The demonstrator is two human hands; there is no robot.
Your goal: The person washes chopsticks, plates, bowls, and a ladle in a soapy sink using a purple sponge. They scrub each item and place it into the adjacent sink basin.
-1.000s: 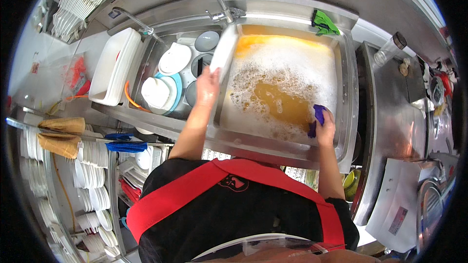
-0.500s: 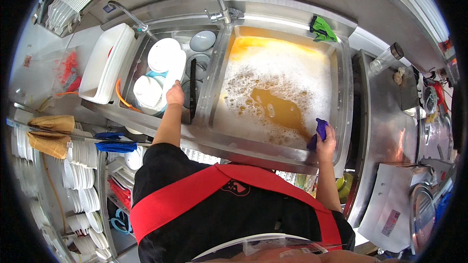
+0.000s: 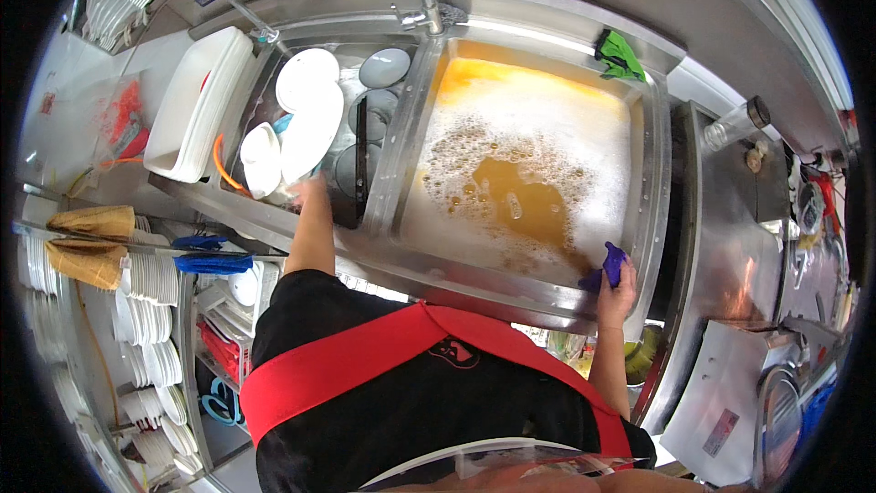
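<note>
My left hand [image 3: 308, 192] is at the near end of a white oval plate [image 3: 313, 135] in the left sink. Its fingers are smeared by motion, and I cannot tell whether they still grip the rim. A round white plate [image 3: 306, 73] and smaller white dishes [image 3: 262, 160] lie beside the oval one, partly covered by it. Over the near right corner of the large sink [image 3: 392, 239], my right hand [image 3: 618, 292] is closed around a purple cloth [image 3: 614, 260]. Foamy brown water [image 3: 525, 201] fills that sink.
Grey bowls [image 3: 384, 68] sit right of the plates, by a dark bar [image 3: 361, 141]. White tubs [image 3: 196, 110] stand on the left, and a green-black cloth [image 3: 620, 57] hangs at the back rim. Taps [image 3: 424, 14] rise behind. Shelves of stacked dishes [image 3: 141, 315] stand lower left.
The oval plate has come down flatter over the other dishes, and my left hand has drawn back toward the sink's near edge. My right hand has lifted the purple cloth slightly.
</note>
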